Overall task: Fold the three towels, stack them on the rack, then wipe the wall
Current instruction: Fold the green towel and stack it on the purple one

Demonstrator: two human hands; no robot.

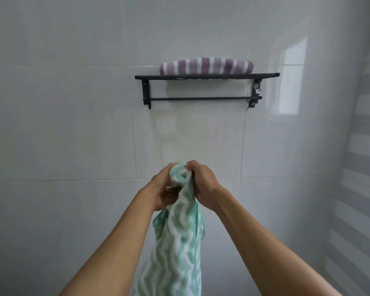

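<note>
I see both hands bunched together at 6 o'clock: left hand (166,189) and right hand (203,184) each grip the top of the green towel (179,248), which hangs straight down between the forearms. Purple striped towel (205,66) lies folded on the black rack (205,76) at 12 o'clock, toward its right half. Bare tiled wall (73,124) runs wide from 9 to 11 o'clock. I can read no labels or writing.
</note>
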